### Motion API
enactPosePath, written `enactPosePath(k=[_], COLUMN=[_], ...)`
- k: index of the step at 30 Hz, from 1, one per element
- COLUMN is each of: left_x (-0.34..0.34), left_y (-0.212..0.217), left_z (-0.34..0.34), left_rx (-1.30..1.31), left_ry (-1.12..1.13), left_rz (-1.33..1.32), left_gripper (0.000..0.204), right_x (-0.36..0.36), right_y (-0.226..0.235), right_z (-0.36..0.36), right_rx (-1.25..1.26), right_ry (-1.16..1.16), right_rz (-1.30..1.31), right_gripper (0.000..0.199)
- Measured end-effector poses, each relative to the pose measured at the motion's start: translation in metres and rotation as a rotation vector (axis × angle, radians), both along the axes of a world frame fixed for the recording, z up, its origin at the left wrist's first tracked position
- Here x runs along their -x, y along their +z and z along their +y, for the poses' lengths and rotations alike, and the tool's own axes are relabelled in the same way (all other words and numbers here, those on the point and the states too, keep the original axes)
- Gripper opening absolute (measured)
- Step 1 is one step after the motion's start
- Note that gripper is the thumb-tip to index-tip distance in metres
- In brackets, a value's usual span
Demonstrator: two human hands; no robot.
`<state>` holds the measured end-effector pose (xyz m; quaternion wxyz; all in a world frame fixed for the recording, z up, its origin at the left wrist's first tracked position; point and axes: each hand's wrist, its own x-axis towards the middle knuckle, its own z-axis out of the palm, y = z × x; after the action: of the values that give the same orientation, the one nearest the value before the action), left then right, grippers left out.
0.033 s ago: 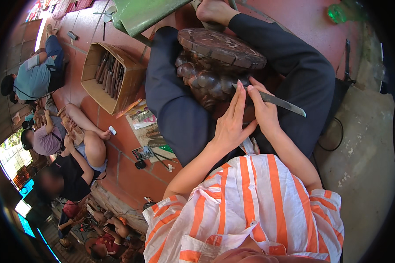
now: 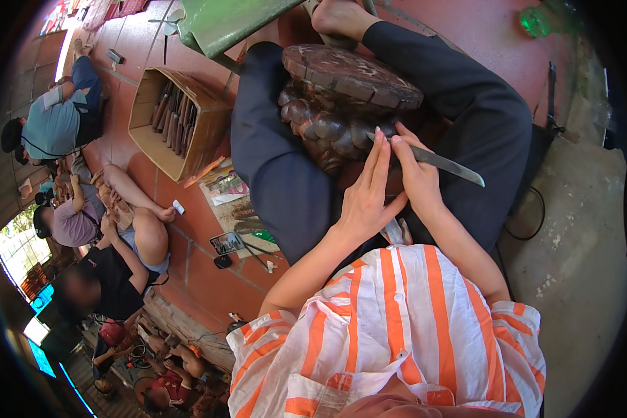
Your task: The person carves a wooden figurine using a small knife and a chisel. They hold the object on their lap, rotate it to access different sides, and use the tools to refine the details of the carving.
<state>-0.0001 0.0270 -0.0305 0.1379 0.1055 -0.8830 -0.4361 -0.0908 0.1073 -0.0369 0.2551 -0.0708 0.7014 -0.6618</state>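
Observation:
A dark brown carved wooden piece (image 2: pixel 334 129), with rounded knobs and a flat round base (image 2: pixel 355 75), lies tilted between my legs. My right hand (image 2: pixel 421 174) is closed on a long flat metal blade (image 2: pixel 449 166). The rounded end of this blade sticks out to the right, and its thin tip points left against the knobs. Beside it my left hand (image 2: pixel 369 191) has its fingers stretched out together, fingertips touching the blade near the tip, with the thumb apart. The right fingers partly hide the middle of the blade.
A cardboard box (image 2: pixel 207 132) of wooden-handled tools stands on the tiled floor at left. Nearer me lie a phone (image 2: pixel 226 242) and a board with small tools (image 2: pixel 247 216). A green chair (image 2: pixel 237 24) stands beyond. Several people sit working on the left.
The blade's rounded end has shifted very slightly to the left. Otherwise both hands and the carved piece hold the same place.

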Motion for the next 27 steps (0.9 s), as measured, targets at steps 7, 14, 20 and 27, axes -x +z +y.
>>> enactPosePath(k=[7,14,20,27], left_x=[0.008,0.003,0.014,0.014], left_y=[0.003,-0.001,0.001,-0.005], left_z=[-0.003,0.004,0.003,0.003], left_rx=[-0.060,0.020,-0.053,0.049], left_ry=[-0.024,0.059,0.010,0.057], left_rz=[-0.086,-0.024,-0.084,-0.059], left_gripper=[0.097,0.092,0.091,0.088], right_x=[0.008,0.017,0.020,0.030], right_y=[0.000,-0.008,-0.004,-0.011], right_z=[-0.003,0.000,0.000,0.000], right_rx=[-0.085,-0.089,0.001,-0.029], right_ry=[-0.037,0.144,-0.047,0.029], right_rz=[-0.043,0.002,-0.264,-0.162], right_gripper=[0.028,0.031,0.028,0.026])
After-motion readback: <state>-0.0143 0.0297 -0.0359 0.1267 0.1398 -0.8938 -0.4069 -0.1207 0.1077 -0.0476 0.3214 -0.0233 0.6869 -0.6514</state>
